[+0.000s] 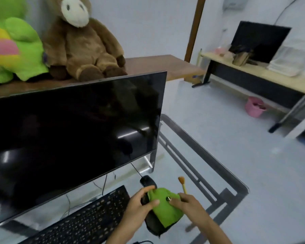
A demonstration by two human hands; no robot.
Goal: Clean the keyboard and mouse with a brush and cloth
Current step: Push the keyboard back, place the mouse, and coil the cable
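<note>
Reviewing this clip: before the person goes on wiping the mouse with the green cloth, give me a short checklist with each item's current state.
1. Mouse held steady: ok, the left hand wraps its side.
2. Green cloth on the mouse: ok, draped over its rear half.
3. Right hand grip on cloth: ok, fingers press it down.
4. Brush out of the way: ok, it lies on the glass table beside the cloth.
5. Keyboard clear of the wiping: ok, left of the mouse.
6. Mouse already clean: cannot tell.
</note>
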